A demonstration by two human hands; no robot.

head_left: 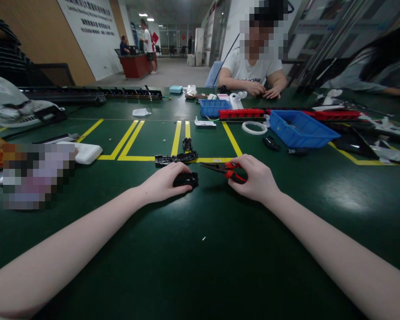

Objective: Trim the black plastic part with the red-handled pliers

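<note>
My left hand (170, 183) is closed around a small black plastic part (188, 179) low over the green table, thumb in front and fingers behind it. In my right hand (256, 178) is a pair of needle-nose pliers (229, 170) with red and black handles. Their dark jaws point left toward the black part and are apart from it. Just beyond my left hand lies a long black plastic piece (176, 158) on the yellow tape line. A smaller black piece (187, 144) stands right behind it.
Farther off are a large blue bin (300, 129), a smaller blue bin (215, 107), a white tape roll (254, 128) and red strips (242, 114). A white box (86, 152) lies to the left. A person (253, 73) sits across the green table (200, 266).
</note>
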